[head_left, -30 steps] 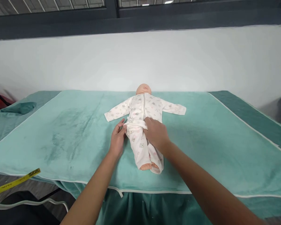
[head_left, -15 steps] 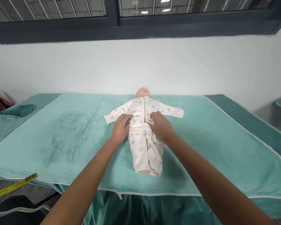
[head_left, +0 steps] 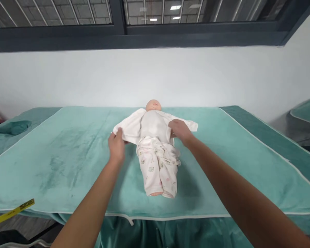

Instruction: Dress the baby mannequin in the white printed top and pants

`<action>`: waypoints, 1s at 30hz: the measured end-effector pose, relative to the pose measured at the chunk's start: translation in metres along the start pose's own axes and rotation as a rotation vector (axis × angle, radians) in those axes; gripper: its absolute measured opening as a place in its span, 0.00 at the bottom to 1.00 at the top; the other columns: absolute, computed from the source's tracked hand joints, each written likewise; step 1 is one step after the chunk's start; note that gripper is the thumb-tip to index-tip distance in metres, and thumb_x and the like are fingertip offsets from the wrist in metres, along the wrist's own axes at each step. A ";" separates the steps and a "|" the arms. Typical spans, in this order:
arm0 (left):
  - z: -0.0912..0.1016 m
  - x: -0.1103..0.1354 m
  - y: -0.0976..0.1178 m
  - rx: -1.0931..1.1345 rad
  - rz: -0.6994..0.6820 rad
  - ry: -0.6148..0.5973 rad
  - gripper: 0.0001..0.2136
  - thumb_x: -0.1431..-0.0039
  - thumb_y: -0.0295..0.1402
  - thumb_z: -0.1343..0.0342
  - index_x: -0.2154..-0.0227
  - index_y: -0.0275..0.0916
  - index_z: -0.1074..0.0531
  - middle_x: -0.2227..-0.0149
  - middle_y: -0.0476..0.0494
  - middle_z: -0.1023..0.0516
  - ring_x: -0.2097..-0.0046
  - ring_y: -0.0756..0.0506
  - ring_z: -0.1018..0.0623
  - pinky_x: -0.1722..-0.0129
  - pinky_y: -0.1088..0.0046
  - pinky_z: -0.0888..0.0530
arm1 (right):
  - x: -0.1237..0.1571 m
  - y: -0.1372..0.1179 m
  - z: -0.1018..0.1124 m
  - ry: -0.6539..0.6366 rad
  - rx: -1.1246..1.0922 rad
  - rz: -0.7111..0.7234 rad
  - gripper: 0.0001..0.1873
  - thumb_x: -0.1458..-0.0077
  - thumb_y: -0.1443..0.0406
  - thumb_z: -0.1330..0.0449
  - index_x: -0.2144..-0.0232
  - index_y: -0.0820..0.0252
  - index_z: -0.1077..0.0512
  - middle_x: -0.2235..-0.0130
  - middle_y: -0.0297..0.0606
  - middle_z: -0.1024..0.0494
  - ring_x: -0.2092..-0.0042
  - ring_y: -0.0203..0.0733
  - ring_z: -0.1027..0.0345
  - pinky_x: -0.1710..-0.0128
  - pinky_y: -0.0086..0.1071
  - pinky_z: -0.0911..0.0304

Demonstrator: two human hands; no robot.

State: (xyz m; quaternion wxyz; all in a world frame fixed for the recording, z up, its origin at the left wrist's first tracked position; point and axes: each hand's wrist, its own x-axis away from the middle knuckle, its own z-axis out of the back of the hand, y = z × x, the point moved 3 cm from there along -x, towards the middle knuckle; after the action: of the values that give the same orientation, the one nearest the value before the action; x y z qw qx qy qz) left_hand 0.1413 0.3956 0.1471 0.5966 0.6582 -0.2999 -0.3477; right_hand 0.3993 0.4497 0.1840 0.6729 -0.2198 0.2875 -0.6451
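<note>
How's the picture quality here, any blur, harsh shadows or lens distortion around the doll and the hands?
Head view: even, soft light, no glare on the doll; a faint shadow on the towel beside its legs. Head view: the left hand and right hand gripping the romper look fairly sharp, the near forearms slightly soft; the window frame bows from wide-angle distortion.

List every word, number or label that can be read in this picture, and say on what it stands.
No text can be read.
Yellow strip at the lower left edge: black marks, too blurred to read.
Doll's white clothes: small printed pictures only, no letters to make out.
</note>
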 end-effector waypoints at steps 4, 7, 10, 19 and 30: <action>0.040 0.002 -0.023 -0.105 0.134 0.062 0.12 0.50 0.42 0.47 0.70 0.37 0.32 0.75 0.50 0.32 0.75 0.49 0.33 0.75 0.71 0.33 | 0.009 0.063 0.032 0.093 -0.096 -0.138 0.13 0.45 0.62 0.55 0.67 0.58 0.32 0.70 0.39 0.25 0.71 0.41 0.32 0.72 0.31 0.37; 0.054 0.008 -0.028 -0.184 0.067 0.108 0.11 0.54 0.34 0.44 0.66 0.39 0.34 0.73 0.52 0.35 0.72 0.49 0.33 0.72 0.72 0.34 | 0.027 0.103 0.052 0.173 -0.028 -0.236 0.08 0.50 0.62 0.49 0.72 0.58 0.32 0.71 0.42 0.26 0.66 0.46 0.31 0.69 0.35 0.37; 0.044 0.017 -0.020 -0.231 -0.035 0.047 0.14 0.55 0.31 0.42 0.62 0.41 0.32 0.67 0.49 0.32 0.63 0.47 0.30 0.62 0.71 0.32 | 0.042 0.110 0.055 0.208 0.026 -0.210 0.08 0.52 0.64 0.46 0.68 0.59 0.30 0.63 0.47 0.25 0.59 0.49 0.32 0.60 0.38 0.39; -0.002 0.036 0.009 -0.225 0.019 -0.692 0.12 0.50 0.42 0.40 0.68 0.39 0.25 0.65 0.45 0.24 0.62 0.45 0.28 0.61 0.71 0.33 | 0.068 0.026 -0.001 -0.385 -0.245 0.236 0.10 0.47 0.57 0.43 0.69 0.58 0.30 0.69 0.32 0.28 0.67 0.37 0.36 0.66 0.31 0.41; 0.001 0.050 0.026 -0.453 -0.140 -0.851 0.17 0.39 0.44 0.51 0.79 0.39 0.37 0.74 0.51 0.34 0.70 0.49 0.35 0.69 0.72 0.38 | 0.089 0.020 0.007 -0.647 -0.360 0.261 0.13 0.48 0.54 0.38 0.65 0.56 0.30 0.72 0.30 0.34 0.71 0.34 0.42 0.71 0.29 0.45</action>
State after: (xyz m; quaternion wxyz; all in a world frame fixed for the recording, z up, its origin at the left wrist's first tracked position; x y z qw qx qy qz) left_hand 0.1700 0.3522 0.1683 0.5245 0.3297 -0.3892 -0.6817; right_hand 0.4193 0.3617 0.1664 0.7558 -0.4879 0.1946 -0.3908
